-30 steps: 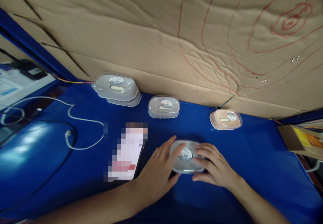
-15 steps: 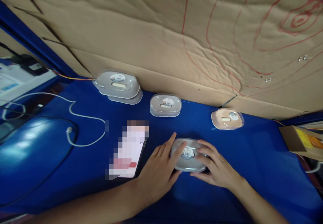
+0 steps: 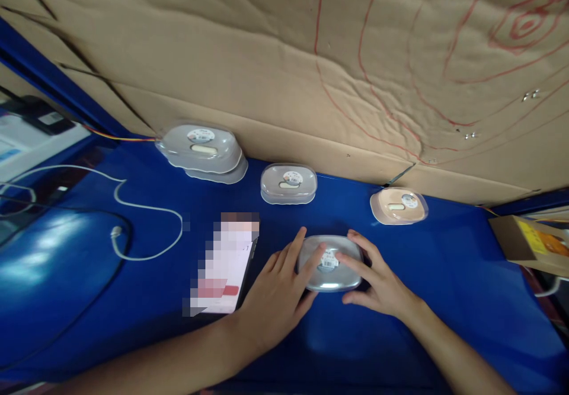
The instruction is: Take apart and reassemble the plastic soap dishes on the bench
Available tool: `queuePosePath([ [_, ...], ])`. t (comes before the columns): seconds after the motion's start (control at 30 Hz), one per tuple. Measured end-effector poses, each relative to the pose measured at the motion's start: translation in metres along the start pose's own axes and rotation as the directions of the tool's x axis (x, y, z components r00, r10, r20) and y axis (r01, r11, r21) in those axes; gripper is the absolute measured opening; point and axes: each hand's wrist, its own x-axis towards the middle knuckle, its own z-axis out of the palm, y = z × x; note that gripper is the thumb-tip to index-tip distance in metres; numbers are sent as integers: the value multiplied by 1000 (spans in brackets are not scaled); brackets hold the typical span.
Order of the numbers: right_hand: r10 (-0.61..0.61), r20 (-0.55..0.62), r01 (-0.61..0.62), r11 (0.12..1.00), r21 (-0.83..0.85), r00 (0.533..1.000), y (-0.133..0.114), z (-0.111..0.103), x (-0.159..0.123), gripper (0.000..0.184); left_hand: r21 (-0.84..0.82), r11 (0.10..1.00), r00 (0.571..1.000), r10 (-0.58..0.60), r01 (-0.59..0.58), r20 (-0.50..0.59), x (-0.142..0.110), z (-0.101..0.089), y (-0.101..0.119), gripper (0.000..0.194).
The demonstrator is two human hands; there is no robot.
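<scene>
A grey oval plastic box (image 3: 331, 279) with a clear lid and a round barcode label lies on the blue tabletop, between my hands. My left hand (image 3: 280, 288) grips its left end, index finger on the lid and thumb at the near left corner. Around the right end is my right hand (image 3: 384, 282), its index fingertip on the label, other fingers at the far right corner, thumb low along the near edge. Whether that thumb touches the box I cannot tell. A phone (image 3: 222, 267) with a lit, partly blurred-out screen lies left of my left hand.
Along the cardboard wall (image 3: 222, 45) stand a stack of grey lidded boxes (image 3: 202, 152), one grey lidded box (image 3: 288, 184) and a pinkish one (image 3: 398, 206). White cable (image 3: 149, 206) loops at left. A cardboard carton (image 3: 528, 244) is at the right edge.
The box has shifted slightly away from me. My right hand's fingers have spread, with the index finger now reaching the label. My left hand keeps much the same hold.
</scene>
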Motion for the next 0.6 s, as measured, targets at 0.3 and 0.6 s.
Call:
queuePosePath([
  [0.3, 61, 56, -63, 997, 43, 997, 3, -2, -6, 82, -20, 1000, 1000, -10, 10, 7, -1, -2, 1, 84],
  [0.6, 34, 85, -32, 999, -27, 996, -3, -6, 0, 86, -12, 1000, 1000, -16, 16, -8, 0, -1, 0, 75],
])
